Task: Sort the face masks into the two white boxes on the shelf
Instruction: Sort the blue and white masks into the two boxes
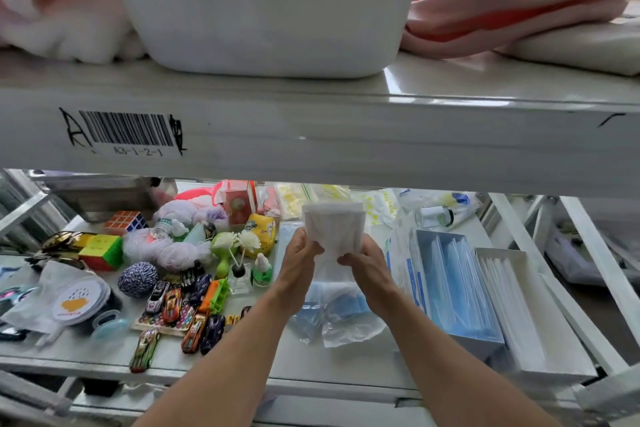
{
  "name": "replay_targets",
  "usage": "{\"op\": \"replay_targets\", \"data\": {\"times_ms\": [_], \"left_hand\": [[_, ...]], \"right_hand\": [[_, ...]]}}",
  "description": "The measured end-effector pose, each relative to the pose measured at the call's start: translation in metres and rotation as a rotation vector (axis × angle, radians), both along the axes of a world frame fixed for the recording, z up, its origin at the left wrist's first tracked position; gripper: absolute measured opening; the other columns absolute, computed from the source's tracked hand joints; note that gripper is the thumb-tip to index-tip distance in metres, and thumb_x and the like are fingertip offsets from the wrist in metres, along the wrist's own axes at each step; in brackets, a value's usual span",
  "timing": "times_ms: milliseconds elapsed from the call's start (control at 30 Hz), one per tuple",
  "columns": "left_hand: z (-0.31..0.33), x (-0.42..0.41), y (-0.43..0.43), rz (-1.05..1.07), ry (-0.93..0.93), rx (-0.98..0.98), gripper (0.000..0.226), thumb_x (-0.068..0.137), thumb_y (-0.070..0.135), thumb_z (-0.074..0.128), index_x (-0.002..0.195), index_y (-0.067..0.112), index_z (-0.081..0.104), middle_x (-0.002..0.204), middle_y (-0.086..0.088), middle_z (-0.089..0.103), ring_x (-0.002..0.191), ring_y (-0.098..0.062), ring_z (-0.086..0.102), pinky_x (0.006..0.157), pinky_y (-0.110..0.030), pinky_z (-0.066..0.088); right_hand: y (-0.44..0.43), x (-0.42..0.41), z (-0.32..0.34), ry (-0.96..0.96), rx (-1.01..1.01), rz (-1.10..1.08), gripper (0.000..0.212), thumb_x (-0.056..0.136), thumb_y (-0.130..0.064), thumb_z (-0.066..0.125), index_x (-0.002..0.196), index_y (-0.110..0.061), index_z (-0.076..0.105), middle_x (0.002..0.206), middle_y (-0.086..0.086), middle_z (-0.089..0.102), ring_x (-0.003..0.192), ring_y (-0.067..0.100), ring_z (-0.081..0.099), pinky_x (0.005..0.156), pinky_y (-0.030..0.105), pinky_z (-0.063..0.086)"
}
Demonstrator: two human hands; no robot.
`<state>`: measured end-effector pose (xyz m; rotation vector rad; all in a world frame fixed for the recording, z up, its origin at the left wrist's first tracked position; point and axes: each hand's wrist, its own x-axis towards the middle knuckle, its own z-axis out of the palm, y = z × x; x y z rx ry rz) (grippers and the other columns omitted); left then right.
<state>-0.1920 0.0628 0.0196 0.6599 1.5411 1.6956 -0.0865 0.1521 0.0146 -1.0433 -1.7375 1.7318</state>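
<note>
A white packaged mask (334,229) is held up at the centre of the frame, pinched along its lower edge by the left hand (301,253) and the right hand (363,260), above the loose blue masks (341,305). It is probably best carried past the blue-mask box (481,345) to the white-mask box (557,350) (lower right), kept flat and slid in alongside the stack.

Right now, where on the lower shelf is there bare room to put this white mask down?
Bare shelf shows at the front edge, below the bagged blue masks and right of the toy cars. Another patch lies front-left, before the round tub. Toys crowd the left and back; two boxes fill the right.
</note>
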Motion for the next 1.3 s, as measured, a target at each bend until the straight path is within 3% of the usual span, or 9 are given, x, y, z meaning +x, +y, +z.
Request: {"op": "replay_targets", "data": {"times_ms": [200,400,533,600,733,867,1000,1100,1300], "left_hand": [[0.010,0.009,0.001,-0.013,-0.057,0.087,0.027,0.102,0.004,0.045,0.127,0.001,0.053,0.108,-0.018,0.065,0.095,-0.024,0.064,0.075,-0.030,0.059],[0.043,0.061,0.002,-0.129,-0.225,0.114,0.025,0.101,0.007,0.047,0.117,0.010,0.067,0.110,-0.014,0.074,0.098,-0.025,0.069,0.081,-0.039,0.059],[0.053,0.117,0.029,-0.294,-0.209,0.064,0.016,0.090,0.015,0.057,0.102,0.012,0.067,0.090,-0.005,0.073,0.084,-0.020,0.065,0.076,-0.031,0.051],[0.046,0.141,0.046,-0.317,-0.007,0.008,0.025,0.074,0.020,0.057,0.098,0.020,0.066,0.091,0.000,0.070,0.086,-0.015,0.062,0.081,-0.030,0.047],[0.027,0.199,0.070,-0.597,0.898,0.016,0.038,0.087,0.016,0.057,0.125,0.018,0.062,0.132,-0.003,0.060,0.122,-0.018,0.053,0.106,-0.029,0.037],[0.010,0.244,0.096,-0.918,1.556,0.071,0.048,0.093,0.039,0.055,0.134,0.014,0.055,0.144,-0.007,0.051,0.145,-0.024,0.032,0.121,-0.053,0.020],[-0.009,0.250,0.112,-1.042,1.774,-0.099,0.071,0.088,0.063,0.056,0.133,0.008,0.054,0.138,-0.016,0.051,0.148,-0.033,0.026,0.121,-0.062,0.011],[-0.017,0.247,0.112,-0.988,1.864,-0.154,0.068,0.088,0.057,0.060,0.132,0.006,0.052,0.135,-0.022,0.049,0.144,-0.037,0.029,0.121,-0.062,0.011],[-0.021,0.250,0.101,-0.854,1.766,-0.141,0.058,0.091,0.046,0.060,0.133,0.006,0.050,0.129,-0.019,0.050,0.138,-0.037,0.035,0.120,-0.062,0.008]], "right_hand": [[-0.014,0.009,0.020,-0.068,0.203,0.033,0.031,0.079,-0.010,0.056,0.110,-0.012,0.060,0.102,0.013,0.068,0.100,0.034,0.064,0.086,0.052,0.057],[-0.026,0.088,0.068,-0.218,0.573,-0.056,0.024,0.091,-0.024,0.065,0.109,-0.015,0.052,0.094,0.001,0.066,0.084,0.021,0.064,0.069,0.039,0.057],[-0.003,0.166,0.101,-0.369,0.597,-0.185,0.015,0.085,-0.014,0.068,0.095,-0.015,0.057,0.083,0.003,0.068,0.072,0.023,0.065,0.059,0.039,0.055],[0.019,0.211,0.117,-0.550,0.636,-0.265,0.018,0.081,-0.020,0.068,0.091,-0.013,0.055,0.082,0.008,0.068,0.074,0.031,0.066,0.061,0.041,0.055],[0.065,0.270,0.135,-1.048,0.704,-0.265,0.029,0.081,-0.023,0.063,0.104,-0.009,0.052,0.104,0.024,0.066,0.097,0.040,0.063,0.078,0.039,0.048],[0.097,0.272,0.129,-1.292,0.696,-0.040,0.036,0.086,-0.025,0.059,0.116,-0.007,0.052,0.120,0.018,0.063,0.108,0.035,0.060,0.081,0.033,0.046],[0.117,0.259,0.117,-1.342,0.668,0.078,0.028,0.085,-0.016,0.057,0.112,-0.006,0.057,0.117,0.016,0.064,0.110,0.032,0.061,0.079,0.025,0.041],[0.126,0.244,0.103,-1.372,0.663,0.149,0.018,0.085,-0.011,0.054,0.102,-0.006,0.056,0.108,0.015,0.064,0.107,0.031,0.061,0.089,0.033,0.044],[0.122,0.225,0.064,-1.307,0.718,0.052,0.024,0.089,-0.008,0.054,0.112,-0.002,0.058,0.115,0.016,0.066,0.107,0.034,0.066,0.085,0.036,0.051]]}}
